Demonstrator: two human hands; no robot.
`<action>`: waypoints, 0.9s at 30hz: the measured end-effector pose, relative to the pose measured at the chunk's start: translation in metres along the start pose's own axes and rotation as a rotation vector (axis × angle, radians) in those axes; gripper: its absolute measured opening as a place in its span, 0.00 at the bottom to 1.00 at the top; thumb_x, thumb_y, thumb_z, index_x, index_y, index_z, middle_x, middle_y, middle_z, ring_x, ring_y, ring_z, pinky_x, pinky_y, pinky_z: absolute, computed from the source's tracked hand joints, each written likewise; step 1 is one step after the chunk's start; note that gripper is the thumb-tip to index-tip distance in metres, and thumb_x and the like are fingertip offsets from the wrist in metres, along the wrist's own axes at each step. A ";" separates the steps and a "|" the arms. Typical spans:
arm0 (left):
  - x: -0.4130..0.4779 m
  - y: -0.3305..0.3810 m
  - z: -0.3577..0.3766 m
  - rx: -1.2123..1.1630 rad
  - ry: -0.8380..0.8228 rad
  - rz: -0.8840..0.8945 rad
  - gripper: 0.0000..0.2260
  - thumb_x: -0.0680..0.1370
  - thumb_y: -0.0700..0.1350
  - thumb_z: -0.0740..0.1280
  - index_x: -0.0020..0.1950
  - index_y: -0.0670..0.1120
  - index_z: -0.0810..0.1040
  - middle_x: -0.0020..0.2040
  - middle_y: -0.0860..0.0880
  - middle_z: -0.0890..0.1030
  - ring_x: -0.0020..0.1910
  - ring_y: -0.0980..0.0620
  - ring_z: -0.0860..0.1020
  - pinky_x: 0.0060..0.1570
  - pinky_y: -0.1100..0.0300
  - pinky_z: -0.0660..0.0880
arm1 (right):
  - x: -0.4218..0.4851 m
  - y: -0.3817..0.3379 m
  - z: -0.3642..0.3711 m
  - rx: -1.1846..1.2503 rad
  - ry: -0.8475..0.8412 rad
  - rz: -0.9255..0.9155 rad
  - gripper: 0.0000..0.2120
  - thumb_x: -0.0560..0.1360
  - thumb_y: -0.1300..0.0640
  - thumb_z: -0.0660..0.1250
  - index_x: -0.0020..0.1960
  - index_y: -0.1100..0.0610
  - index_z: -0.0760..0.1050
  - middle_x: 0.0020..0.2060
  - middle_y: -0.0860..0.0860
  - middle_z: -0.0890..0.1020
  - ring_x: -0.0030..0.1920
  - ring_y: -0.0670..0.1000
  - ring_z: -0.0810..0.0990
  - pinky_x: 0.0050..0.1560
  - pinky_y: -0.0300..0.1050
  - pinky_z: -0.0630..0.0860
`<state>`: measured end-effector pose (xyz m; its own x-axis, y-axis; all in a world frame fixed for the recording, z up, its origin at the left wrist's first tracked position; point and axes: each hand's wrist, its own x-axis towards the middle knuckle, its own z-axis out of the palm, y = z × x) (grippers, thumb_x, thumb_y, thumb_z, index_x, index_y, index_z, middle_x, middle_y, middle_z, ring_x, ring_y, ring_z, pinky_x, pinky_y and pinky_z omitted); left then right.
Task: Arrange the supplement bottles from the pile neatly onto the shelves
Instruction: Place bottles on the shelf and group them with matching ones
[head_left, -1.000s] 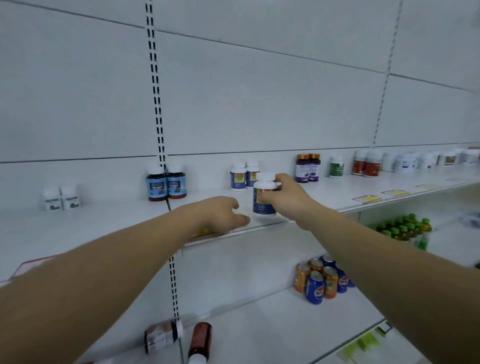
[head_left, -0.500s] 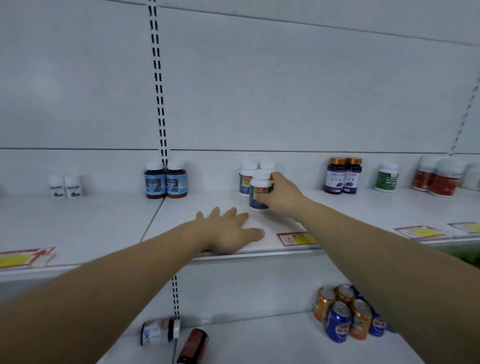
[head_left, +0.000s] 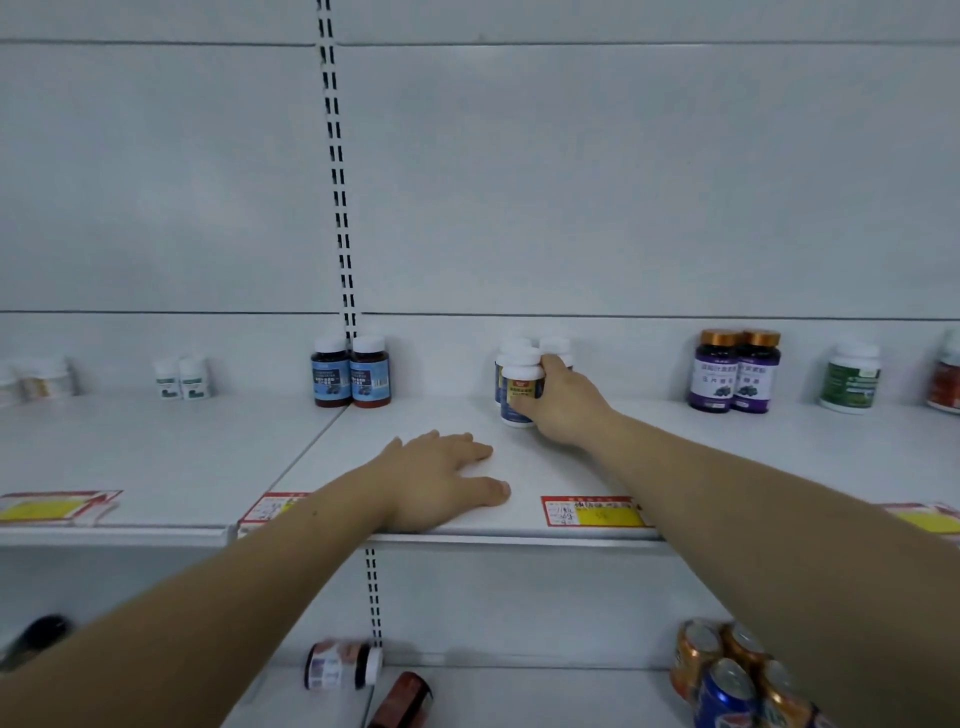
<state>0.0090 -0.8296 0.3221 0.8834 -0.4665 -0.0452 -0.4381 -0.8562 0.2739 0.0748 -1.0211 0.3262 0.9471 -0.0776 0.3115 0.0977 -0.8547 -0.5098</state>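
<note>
My right hand grips a white-capped bottle with a blue and yellow label, which stands on the white shelf just in front of two like bottles at the back. My left hand rests flat on the shelf near its front edge, fingers spread, holding nothing. On the shelf below, a bottle with a white cap and a brown bottle lie on their sides.
Along the back of the shelf stand two dark bottles with blue labels, two small white ones, two purple ones with gold caps and a green-labelled one. Price tags line the front edge. Drink cans stand lower right.
My right hand has carried the bottle back across the shelf and set it in front of the two like bottles. My left hand has flattened onto the shelf. The view has shifted left.
</note>
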 end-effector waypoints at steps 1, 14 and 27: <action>0.000 -0.001 0.000 -0.008 0.005 0.001 0.30 0.76 0.66 0.57 0.75 0.59 0.57 0.78 0.56 0.53 0.77 0.51 0.49 0.74 0.48 0.44 | 0.002 0.000 0.000 0.001 -0.001 0.003 0.24 0.77 0.47 0.64 0.68 0.57 0.63 0.60 0.56 0.76 0.55 0.57 0.76 0.49 0.45 0.69; 0.000 -0.001 0.001 -0.012 0.058 0.021 0.29 0.76 0.66 0.58 0.74 0.57 0.62 0.76 0.56 0.58 0.75 0.54 0.56 0.74 0.50 0.50 | 0.002 -0.014 0.004 -0.012 -0.007 0.021 0.18 0.77 0.46 0.64 0.59 0.57 0.67 0.48 0.51 0.73 0.46 0.52 0.73 0.45 0.45 0.68; -0.008 0.003 -0.017 0.143 0.033 -0.089 0.31 0.73 0.71 0.55 0.73 0.59 0.62 0.74 0.53 0.65 0.72 0.49 0.63 0.71 0.50 0.56 | -0.019 -0.039 -0.022 -0.016 0.039 -0.045 0.32 0.72 0.45 0.67 0.70 0.57 0.62 0.63 0.56 0.70 0.62 0.59 0.72 0.57 0.50 0.71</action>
<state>0.0035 -0.8248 0.3392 0.9238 -0.3817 -0.0308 -0.3749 -0.9178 0.1305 0.0458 -0.9974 0.3581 0.9290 -0.0589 0.3653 0.1345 -0.8661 -0.4815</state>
